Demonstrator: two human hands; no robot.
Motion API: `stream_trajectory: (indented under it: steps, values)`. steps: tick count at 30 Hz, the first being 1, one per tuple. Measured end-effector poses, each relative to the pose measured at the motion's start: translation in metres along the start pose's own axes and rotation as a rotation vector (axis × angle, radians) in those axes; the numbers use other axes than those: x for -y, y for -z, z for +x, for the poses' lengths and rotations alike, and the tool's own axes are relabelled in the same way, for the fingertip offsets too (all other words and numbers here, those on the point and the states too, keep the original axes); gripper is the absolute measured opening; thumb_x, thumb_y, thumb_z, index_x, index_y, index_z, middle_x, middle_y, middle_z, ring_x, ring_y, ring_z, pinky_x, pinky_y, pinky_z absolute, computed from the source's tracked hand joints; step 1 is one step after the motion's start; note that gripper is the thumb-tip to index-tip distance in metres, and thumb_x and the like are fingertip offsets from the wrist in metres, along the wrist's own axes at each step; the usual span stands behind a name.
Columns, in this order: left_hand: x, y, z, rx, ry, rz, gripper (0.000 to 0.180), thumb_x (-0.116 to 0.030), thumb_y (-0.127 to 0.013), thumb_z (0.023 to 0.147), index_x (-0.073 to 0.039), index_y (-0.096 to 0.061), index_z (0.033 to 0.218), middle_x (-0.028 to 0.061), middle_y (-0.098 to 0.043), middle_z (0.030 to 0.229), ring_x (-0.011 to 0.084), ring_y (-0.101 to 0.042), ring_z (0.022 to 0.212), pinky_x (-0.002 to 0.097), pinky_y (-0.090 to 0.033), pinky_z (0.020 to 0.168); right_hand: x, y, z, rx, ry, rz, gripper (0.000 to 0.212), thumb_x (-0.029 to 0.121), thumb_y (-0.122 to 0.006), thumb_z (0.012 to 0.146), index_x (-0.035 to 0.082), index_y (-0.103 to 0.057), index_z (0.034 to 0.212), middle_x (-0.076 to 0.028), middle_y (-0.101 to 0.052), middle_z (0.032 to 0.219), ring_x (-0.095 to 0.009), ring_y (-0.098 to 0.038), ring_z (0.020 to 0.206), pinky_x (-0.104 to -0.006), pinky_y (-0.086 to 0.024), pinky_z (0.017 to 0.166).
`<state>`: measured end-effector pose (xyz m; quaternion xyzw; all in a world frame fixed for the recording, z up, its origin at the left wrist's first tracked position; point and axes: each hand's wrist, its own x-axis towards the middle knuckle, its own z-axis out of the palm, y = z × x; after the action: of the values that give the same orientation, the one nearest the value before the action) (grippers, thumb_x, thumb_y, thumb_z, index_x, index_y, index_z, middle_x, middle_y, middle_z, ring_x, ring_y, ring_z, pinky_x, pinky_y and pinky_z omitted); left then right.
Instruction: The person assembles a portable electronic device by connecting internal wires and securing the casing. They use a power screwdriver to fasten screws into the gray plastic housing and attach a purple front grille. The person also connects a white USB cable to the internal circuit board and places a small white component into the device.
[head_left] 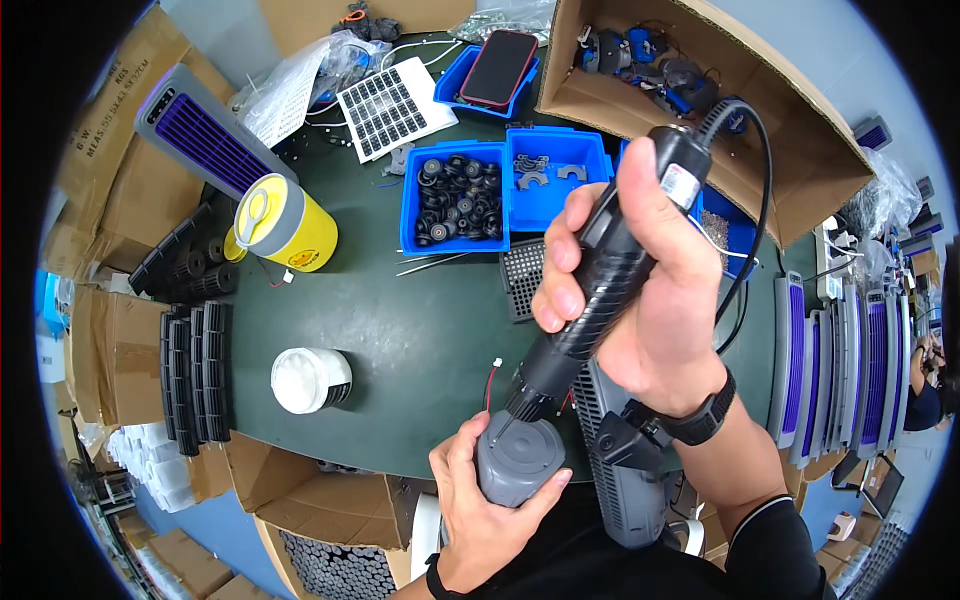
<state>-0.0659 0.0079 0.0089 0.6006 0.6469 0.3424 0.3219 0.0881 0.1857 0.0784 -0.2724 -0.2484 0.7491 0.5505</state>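
Observation:
My right hand (640, 270) is wrapped round a black electric screwdriver (605, 270), tilted with its tip down. A cable runs from its top end. The tip meets the upper face of a grey rounded plastic housing (520, 458), near that face's left edge. Fingers and thumb of my left hand (490, 510) grip this housing from both sides at the table's front edge. Beside it, under my right wrist, leans a grey slotted fan body (625, 470), partly hidden by the wrist and a black device. A thin red wire with a white plug (494, 375) sticks up behind the housing.
Blue bins hold black rollers (458, 200) and grey brackets (545, 172). A white jar (311, 380) and a yellow cup (288, 225) stand left. Black fan rotors (195, 370) line the left edge, purple-grey fan panels (835, 365) the right. A large cardboard box (800, 130) sits back right.

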Motion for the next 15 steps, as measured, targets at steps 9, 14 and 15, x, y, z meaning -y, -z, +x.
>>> stream_trajectory:
  steps: [9,14,15]
  values:
    - [0.0015,-0.0007,0.0004,-0.004,-0.017,0.006,0.099,-0.024,-0.098,0.07,0.002,-0.041,0.146,0.0183,-0.048,0.127,0.0316,-0.057,0.114,0.0439,-0.048,0.099,-0.007,-0.0046,0.0029,-0.017,-0.065,-0.028,0.054,0.057,-0.053,0.106,0.006,-0.064,0.094,-0.012,-0.063,0.077,-0.022,-0.061,0.057,-0.0386,-0.052,0.056]
    - [0.0002,-0.0007,0.0006,-0.004,-0.027,0.015,0.099,-0.025,-0.098,0.07,0.003,-0.042,0.145,0.0183,-0.049,0.124,0.0318,-0.057,0.112,0.044,-0.048,0.098,-0.0078,-0.0079,0.0038,-0.01,-0.06,-0.062,0.052,0.056,-0.056,0.105,0.006,-0.063,0.092,-0.012,-0.062,0.076,-0.022,-0.06,0.056,-0.0383,-0.051,0.056]
    - [0.0002,-0.0007,0.001,-0.007,-0.03,0.019,0.098,-0.025,-0.098,0.07,0.003,-0.042,0.145,0.0183,-0.049,0.124,0.0318,-0.057,0.112,0.044,-0.048,0.097,-0.0092,-0.0078,0.0043,0.002,-0.06,-0.085,0.052,0.056,-0.056,0.105,0.006,-0.062,0.091,-0.012,-0.062,0.076,-0.022,-0.06,0.056,-0.0382,-0.051,0.056]
